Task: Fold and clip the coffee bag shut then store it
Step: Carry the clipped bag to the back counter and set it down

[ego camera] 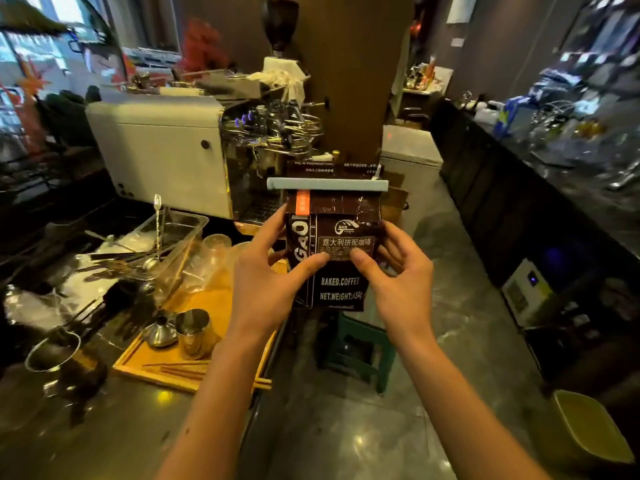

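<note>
I hold a dark brown coffee bag [341, 289] upright in the air in front of me, its printed front facing me. A long pale blue clip [327, 184] runs across the bag just below its folded top. My left hand [266, 271] grips the bag's left side with the thumb on the front. On the bag's right side, my right hand [394, 268] does the same, thumb pressed on the label.
A white espresso machine [156, 150] stands on the dark counter at left, with a grinder [280, 32] behind it. A wooden tray [194, 341] with metal pitchers, plastic cups and tools lies below my left arm. A green stool [360, 348] stands on the floor; a yellow bin [588, 431] sits at lower right.
</note>
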A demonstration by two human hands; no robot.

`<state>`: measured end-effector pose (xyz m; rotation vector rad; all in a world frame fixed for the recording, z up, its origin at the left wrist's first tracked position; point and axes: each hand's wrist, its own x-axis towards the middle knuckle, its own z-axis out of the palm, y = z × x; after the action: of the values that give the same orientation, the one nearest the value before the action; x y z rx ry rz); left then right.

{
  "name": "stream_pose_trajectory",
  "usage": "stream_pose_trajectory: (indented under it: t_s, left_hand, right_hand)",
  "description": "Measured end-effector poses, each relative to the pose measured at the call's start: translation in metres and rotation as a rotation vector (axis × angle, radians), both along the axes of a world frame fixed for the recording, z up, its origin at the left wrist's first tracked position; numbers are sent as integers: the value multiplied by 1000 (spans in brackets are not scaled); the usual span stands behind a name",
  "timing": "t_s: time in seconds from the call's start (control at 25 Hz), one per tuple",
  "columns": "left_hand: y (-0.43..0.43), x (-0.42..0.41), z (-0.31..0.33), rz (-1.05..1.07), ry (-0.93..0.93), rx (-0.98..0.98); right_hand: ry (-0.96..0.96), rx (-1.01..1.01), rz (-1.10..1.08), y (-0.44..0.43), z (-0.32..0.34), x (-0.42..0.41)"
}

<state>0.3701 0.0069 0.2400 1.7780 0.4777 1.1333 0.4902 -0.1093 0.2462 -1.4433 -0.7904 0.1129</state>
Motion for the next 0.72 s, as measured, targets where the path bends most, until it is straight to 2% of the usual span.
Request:
stream_pose_trajectory:
  t_s: [0.4, 0.72]
  left_hand:
    - [-78, 129, 7, -300, 49, 45]
    - [-167, 294, 12, -470, 47, 59]
  right_hand:
    - [14, 13, -302, -111, 4, 84]
    - [6, 35, -492, -206, -3, 229]
